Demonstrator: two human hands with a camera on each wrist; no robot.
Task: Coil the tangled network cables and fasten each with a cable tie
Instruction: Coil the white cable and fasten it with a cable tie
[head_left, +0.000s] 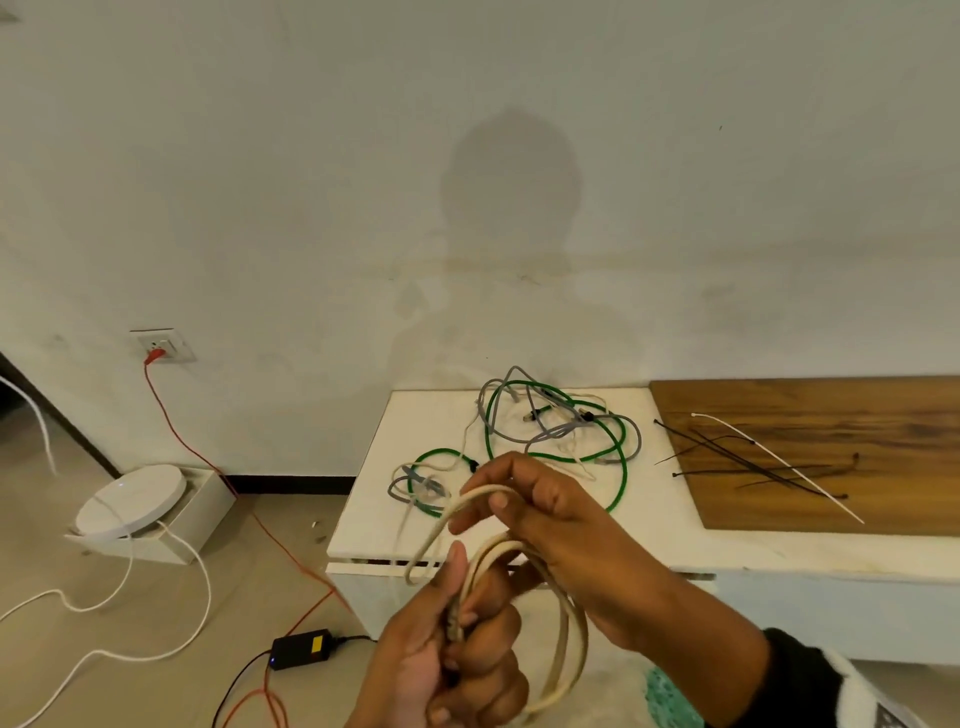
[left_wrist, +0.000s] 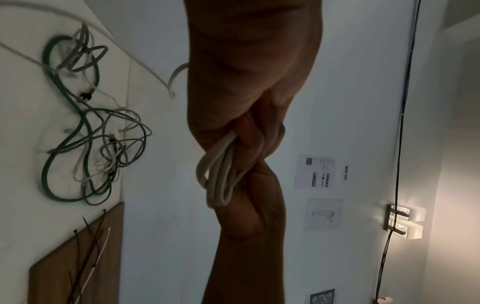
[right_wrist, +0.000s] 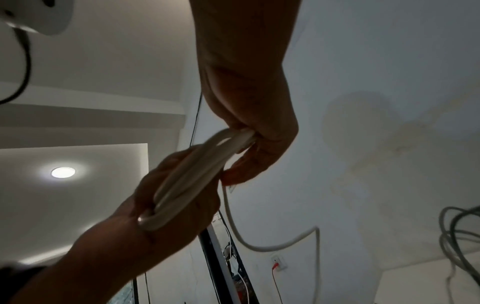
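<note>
A cream network cable (head_left: 566, 639) is partly coiled in the air in front of the white table (head_left: 649, 540). My left hand (head_left: 457, 623) grips the coil's loops together with a plug end. My right hand (head_left: 493, 504) pinches one loop of the same cable just above. The left wrist view shows the left hand (left_wrist: 249, 135) clamped round the cream loops (left_wrist: 221, 174). Seen from the right wrist, my right hand (right_wrist: 249, 148) holds the coil (right_wrist: 187, 181). A tangle of green, grey and cream cables (head_left: 550, 431) lies on the table. Several black cable ties and one white one (head_left: 753, 457) lie on a wooden board (head_left: 857, 405).
On the floor at the left stand a white round device on a box (head_left: 130, 499) and a black power adapter (head_left: 301, 647), with white cords around them. An orange wire (head_left: 176, 431) runs from a wall socket (head_left: 161, 345). The wall is right behind the table.
</note>
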